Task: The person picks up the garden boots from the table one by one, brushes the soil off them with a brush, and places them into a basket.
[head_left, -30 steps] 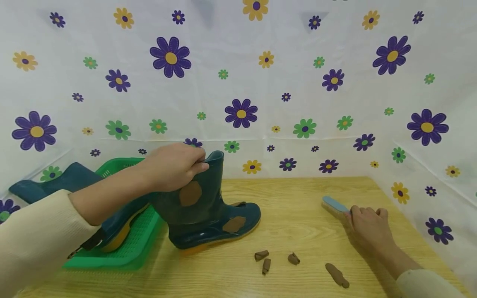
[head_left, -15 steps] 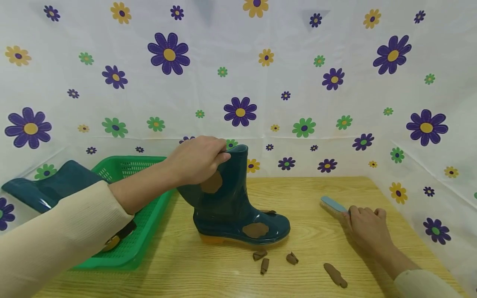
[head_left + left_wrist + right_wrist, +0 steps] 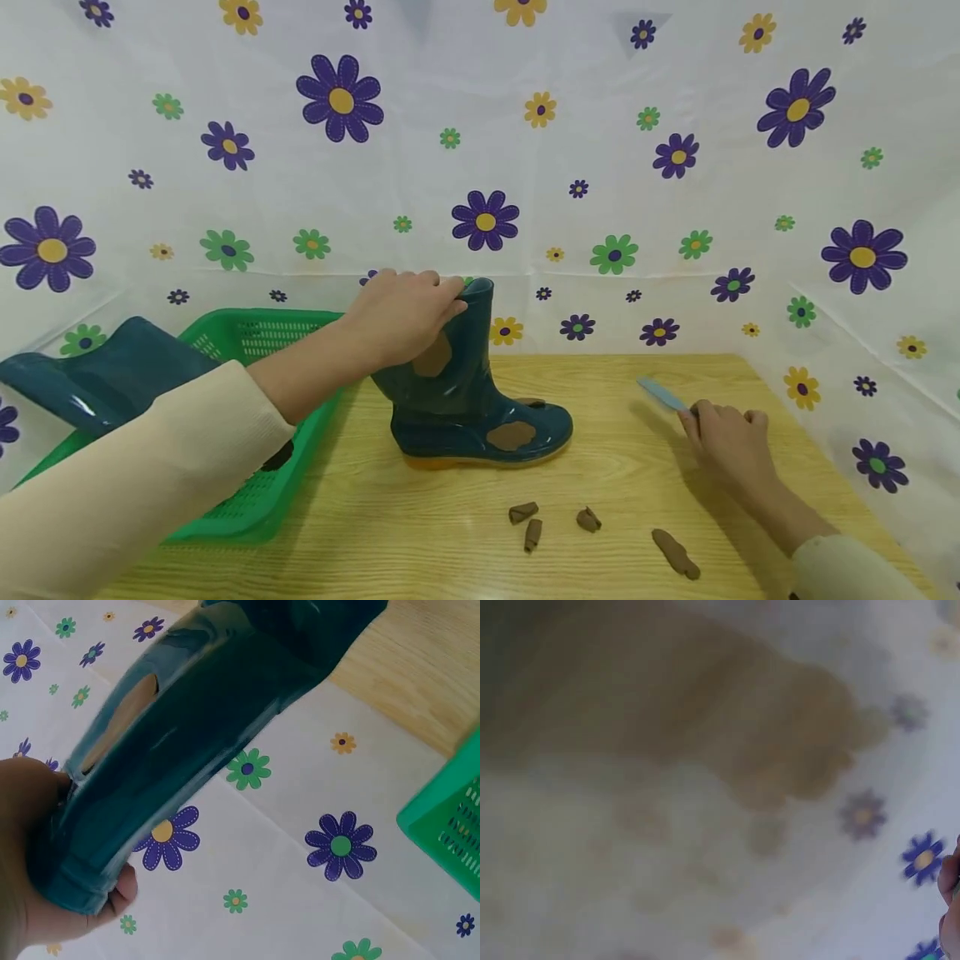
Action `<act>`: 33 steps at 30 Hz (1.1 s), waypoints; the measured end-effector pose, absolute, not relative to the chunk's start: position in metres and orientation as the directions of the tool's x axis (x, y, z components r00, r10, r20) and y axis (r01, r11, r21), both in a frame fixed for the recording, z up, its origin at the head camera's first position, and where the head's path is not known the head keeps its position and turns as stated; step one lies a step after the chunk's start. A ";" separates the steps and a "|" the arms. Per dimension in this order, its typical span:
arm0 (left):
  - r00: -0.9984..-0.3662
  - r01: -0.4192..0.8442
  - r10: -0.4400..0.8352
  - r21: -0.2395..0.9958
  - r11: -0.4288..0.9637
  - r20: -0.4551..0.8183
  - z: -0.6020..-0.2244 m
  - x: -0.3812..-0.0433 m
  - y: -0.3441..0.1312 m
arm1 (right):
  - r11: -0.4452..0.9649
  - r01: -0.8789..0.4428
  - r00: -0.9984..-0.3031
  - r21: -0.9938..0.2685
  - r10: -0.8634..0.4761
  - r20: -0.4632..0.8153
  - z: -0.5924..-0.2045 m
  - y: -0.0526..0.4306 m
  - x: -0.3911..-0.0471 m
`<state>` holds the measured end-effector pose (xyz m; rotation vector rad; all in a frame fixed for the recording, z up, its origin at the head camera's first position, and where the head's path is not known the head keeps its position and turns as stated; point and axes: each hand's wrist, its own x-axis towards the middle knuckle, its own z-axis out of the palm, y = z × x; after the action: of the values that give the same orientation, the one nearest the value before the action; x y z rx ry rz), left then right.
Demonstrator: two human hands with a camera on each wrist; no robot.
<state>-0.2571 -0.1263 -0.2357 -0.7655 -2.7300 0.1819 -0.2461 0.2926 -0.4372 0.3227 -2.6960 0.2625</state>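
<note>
My left hand [image 3: 408, 321] grips the top of a dark teal rubber boot [image 3: 450, 425] by its shaft, toe pointing right. Brown patches [image 3: 512, 436] mark the boot's shaft and foot. The boot is upright at the table; whether its sole touches is hard to tell. In the left wrist view, fingers and thumb wrap the rim of the boot [image 3: 172, 750]. My right hand [image 3: 731, 446] holds a light blue brush [image 3: 660, 393] at the right, apart from the boot. The right wrist view is mostly blurred, with part of the hand [image 3: 951, 919] at its edge.
A green plastic basket [image 3: 300, 475] stands at the left with a second teal boot [image 3: 127, 375] lying in it, partly behind the left sleeve. Several brown scraps [image 3: 588, 519] lie on the wooden table [image 3: 405, 558]. A flowered white sheet [image 3: 420, 183] hangs behind.
My left hand has carried the boot rightward, away from the basket, and brought it from a slight tilt to upright. The right hand has shifted a little and turned the brush, hiding its bristles.
</note>
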 end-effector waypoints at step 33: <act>-0.508 0.793 0.858 -0.348 0.499 0.075 -0.299 -0.153 -0.138 | 0.821 -0.502 -0.865 -0.274 -0.483 0.138 -0.402 0.159 -0.282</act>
<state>-0.1525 -0.1381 -0.2991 -1.4071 -2.5060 0.3968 -0.2816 0.1593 -0.4023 0.7952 -2.9374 0.4680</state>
